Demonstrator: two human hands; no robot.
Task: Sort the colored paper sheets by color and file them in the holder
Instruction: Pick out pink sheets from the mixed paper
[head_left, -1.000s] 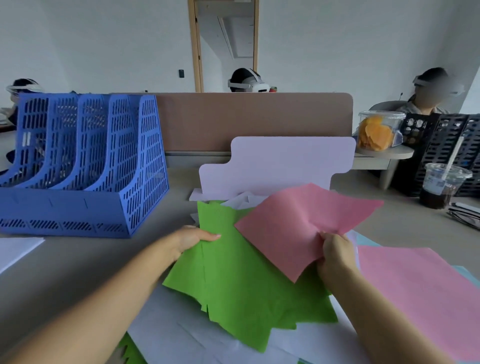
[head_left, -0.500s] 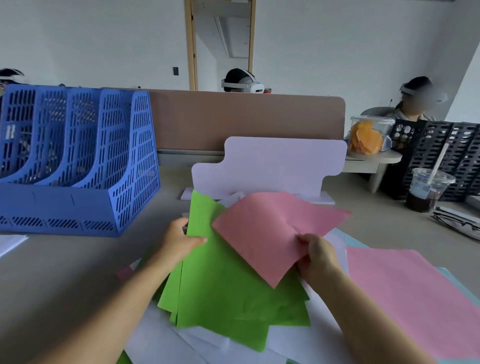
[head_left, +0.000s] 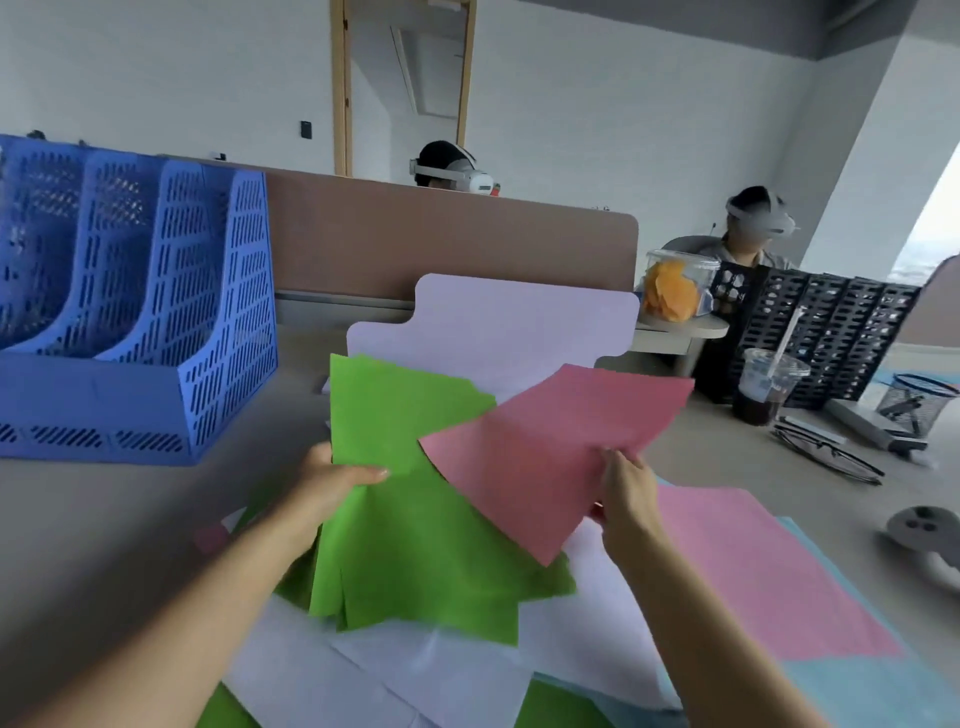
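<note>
1. Grey surface (head_left: 104, 519) fills the foreground of an office with white walls and a brown partition (head_left: 441, 244) behind it; two other people wearing headsets sit beyond.
2. The left hand (head_left: 332, 480) has its grip pinched on the left edge of a fan of green sheets (head_left: 415, 519), thumb on top, the other fingers hidden underneath.
3. The right hand (head_left: 623, 488) has its grip closed on the lower right edge of a single pink sheet (head_left: 545, 447), held raised and tilted; its near corner overlaps the green sheets.
4. Beneath both hands lie white sheets (head_left: 415, 670); to the right a pink sheet (head_left: 769, 566) lies flat on a light blue sheet (head_left: 857, 686), which is cut off by the frame.
5. A pale lilac divider card (head_left: 519, 327) stands just behind the held papers, its base hidden.
6. The blue holder (head_left: 156, 312), with perforated walls, stands well to the left of the left hand; its left end is cut off and its slot contents are hard to make out.
7. At far right: an iced drink cup (head_left: 763, 384), eyeglasses (head_left: 831, 457) and a black holder (head_left: 831, 332).
</note>
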